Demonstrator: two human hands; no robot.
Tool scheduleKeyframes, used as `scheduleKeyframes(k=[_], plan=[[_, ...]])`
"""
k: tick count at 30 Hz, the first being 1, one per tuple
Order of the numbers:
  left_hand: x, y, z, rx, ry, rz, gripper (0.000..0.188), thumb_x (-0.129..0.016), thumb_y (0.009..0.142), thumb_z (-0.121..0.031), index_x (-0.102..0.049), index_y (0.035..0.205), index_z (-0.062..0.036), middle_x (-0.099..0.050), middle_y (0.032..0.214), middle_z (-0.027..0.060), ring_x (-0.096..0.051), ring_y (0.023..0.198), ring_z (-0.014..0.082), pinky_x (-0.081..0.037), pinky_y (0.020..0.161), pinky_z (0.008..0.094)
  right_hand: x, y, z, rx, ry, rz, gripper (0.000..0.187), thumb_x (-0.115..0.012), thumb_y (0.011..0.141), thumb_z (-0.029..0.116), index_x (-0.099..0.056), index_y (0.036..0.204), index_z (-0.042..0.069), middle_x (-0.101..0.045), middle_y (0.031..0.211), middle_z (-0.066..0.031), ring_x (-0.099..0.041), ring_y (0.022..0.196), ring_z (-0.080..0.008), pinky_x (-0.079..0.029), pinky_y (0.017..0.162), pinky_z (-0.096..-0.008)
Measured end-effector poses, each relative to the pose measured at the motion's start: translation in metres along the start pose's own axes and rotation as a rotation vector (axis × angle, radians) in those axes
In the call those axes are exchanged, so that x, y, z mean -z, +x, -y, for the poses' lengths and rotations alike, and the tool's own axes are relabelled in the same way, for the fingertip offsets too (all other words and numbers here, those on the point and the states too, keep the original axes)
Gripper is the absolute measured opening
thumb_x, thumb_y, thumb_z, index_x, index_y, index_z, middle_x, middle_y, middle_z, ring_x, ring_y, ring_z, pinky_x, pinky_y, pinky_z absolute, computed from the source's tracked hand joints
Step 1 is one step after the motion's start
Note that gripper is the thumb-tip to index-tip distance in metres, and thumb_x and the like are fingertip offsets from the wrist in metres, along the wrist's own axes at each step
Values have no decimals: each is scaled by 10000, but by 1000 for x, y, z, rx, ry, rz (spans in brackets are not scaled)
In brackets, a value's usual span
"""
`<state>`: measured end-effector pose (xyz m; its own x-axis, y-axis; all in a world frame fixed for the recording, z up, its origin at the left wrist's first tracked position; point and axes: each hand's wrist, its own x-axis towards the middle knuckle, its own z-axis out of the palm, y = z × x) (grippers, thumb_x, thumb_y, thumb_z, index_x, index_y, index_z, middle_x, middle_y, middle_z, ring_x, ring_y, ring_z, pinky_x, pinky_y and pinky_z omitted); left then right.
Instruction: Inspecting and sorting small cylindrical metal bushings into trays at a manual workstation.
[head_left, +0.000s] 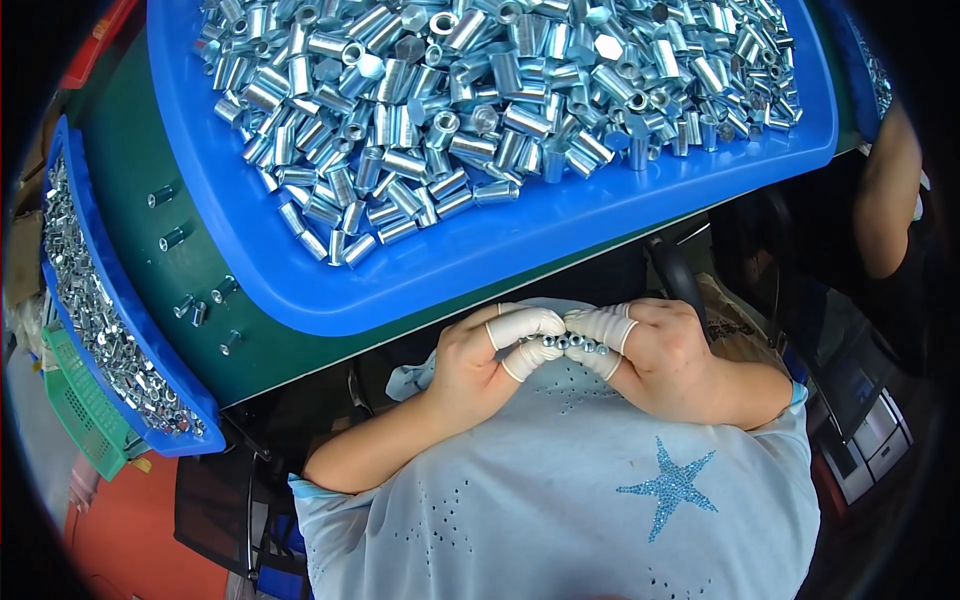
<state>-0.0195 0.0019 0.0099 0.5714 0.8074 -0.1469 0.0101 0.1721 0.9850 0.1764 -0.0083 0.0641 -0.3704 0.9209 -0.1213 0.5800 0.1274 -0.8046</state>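
My left hand (472, 358) and my right hand (672, 352) meet in front of my chest, with white finger cots on several fingertips. Pinched between the thumbs and fingers of both is a short row of small shiny rivet nuts (563, 342), their round ends showing. The fingers cover the rest of them. Beyond the hands, a large blue tray (345, 310) on the table holds a heap of loose silvery rivet nuts (400, 160).
Several loose rivet nuts (172, 239) lie on the green tabletop (140, 130). At the left stand another blue tray (180, 430) of metal parts and a green plastic basket (85, 405). A co-worker's arm (890, 195) shows at the far right, near black chairs.
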Motion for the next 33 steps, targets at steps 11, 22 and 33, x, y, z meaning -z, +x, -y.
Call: scheduleKeyframes(k=[11, 22, 33], plan=[[-1, -2, 5, 149, -127, 31, 192, -614, 800, 3, -593, 990, 13, -601, 891, 100, -603, 696, 143, -499, 588, 229, 5, 3, 3, -132, 16, 124, 258, -705, 689, 74, -642, 927, -5, -615, 679, -102, -560, 510, -217, -466, 501, -301], [2, -4, 7, 106, -82, 62, 184, -633, 778, 10, -596, 958, 18, -620, 915, 114, -630, 759, 162, -520, 629, 240, 4, 2, 1, -86, 38, 110, 271, -710, 678, 80, -645, 932, 8, -633, 715, -95, -570, 518, -212, -479, 531, -299], [2, -3, 6, 13, -31, 36, 201, -682, 734, -14, -606, 920, -1, -646, 868, 120, -647, 760, 180, -525, 664, 260, 4, 0, 3, 26, -55, 79, 303, -727, 649, 91, -637, 918, -15, -624, 692, -89, -579, 527, -202, -483, 509, -282]])
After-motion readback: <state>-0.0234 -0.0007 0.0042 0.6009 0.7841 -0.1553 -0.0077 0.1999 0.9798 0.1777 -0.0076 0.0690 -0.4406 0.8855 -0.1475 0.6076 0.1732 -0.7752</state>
